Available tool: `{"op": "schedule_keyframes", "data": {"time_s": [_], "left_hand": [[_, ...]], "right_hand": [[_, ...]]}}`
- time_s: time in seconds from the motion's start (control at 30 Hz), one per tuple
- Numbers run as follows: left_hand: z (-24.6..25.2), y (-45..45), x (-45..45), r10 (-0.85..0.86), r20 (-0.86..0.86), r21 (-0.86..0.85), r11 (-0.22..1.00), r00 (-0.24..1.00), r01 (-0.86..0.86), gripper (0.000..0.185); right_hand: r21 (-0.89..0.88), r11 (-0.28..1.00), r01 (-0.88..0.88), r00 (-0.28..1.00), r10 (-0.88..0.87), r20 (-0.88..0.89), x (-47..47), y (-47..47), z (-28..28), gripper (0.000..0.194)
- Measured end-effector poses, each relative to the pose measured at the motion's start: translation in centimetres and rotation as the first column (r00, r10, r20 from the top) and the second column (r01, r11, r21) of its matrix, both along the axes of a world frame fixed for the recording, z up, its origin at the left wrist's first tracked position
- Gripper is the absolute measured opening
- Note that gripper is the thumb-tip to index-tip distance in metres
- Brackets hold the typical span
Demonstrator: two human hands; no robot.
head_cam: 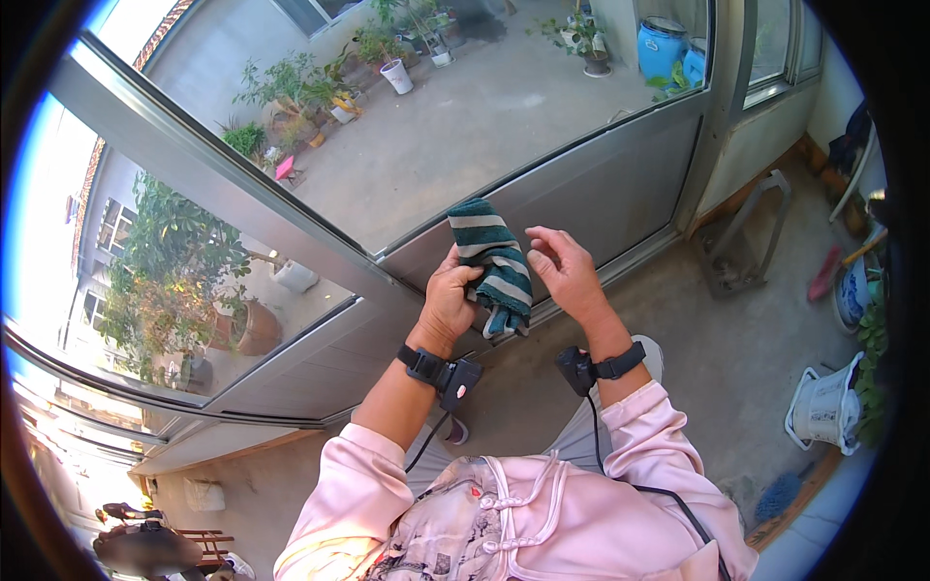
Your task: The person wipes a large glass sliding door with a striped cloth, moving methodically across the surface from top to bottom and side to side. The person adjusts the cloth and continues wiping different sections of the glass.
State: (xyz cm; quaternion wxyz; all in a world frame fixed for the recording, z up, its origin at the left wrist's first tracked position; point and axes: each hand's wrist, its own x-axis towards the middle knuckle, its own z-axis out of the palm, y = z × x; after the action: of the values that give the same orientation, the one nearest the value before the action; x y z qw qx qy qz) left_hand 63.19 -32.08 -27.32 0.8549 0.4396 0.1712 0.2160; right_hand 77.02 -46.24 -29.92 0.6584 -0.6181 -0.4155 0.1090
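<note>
My left hand (452, 294) grips a folded cloth with dark green and pale grey stripes (490, 254), its thumb lying across the near side. The cloth is bunched, with loose folds at its lower end. Just to the right of the cloth is my right hand (563, 269), its fingers curled and a little apart, holding nothing. A black strap with a small device sits on each wrist. Behind the cloth stands a metal-framed glass door (581, 196) with a grey lower panel.
A metal frame on a base (734, 254) stands on the floor at right, near a white planter (825, 407) and a blue brush-like item (777, 496). A person (145, 548) is at lower left beside a wooden chair (207, 541). Potted plants (305, 91) show through the glass.
</note>
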Motion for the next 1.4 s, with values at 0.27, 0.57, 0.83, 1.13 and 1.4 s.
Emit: {"op": "schedule_keyframes", "data": {"time_s": [0.27, 0.57, 0.83, 1.13, 1.4], "left_hand": [[2.1, -2.0, -1.8, 0.065, -0.090, 0.479, 0.877, 0.994, -0.014, 0.045], [14.7, 1.7, -9.9, 0.388, 0.620, 0.708, -0.652, 0.682, -0.273, 0.047], [24.8, 5.2, -8.9, 0.250, 0.796, 0.412, -0.891, 0.551, -0.191, 0.054], [24.7, 8.9, -6.3, 0.317, 0.770, 0.382, -0.924, 0.553, -0.003, 0.049], [24.6, 10.4, -5.8, 0.242, 0.852, 0.337, -0.932, 0.464, -0.135, 0.049]], "right_hand": [[0.129, 0.992, -0.011, 0.977, 0.038, -0.209, -5.5, 2.7, 2.0, 0.063], [0.306, 0.879, 0.365, 0.927, -0.313, -0.207, 2.3, 2.5, 3.9, 0.052], [0.163, 0.526, 0.835, 0.549, -0.814, -0.189, 19.0, 4.5, 5.6, 0.062], [-0.068, 0.461, 0.885, 0.458, -0.887, -0.059, 18.0, 9.1, 6.8, 0.061], [0.495, 0.562, 0.662, 0.478, -0.826, 0.299, 8.5, 12.5, 17.3, 0.060]]}}
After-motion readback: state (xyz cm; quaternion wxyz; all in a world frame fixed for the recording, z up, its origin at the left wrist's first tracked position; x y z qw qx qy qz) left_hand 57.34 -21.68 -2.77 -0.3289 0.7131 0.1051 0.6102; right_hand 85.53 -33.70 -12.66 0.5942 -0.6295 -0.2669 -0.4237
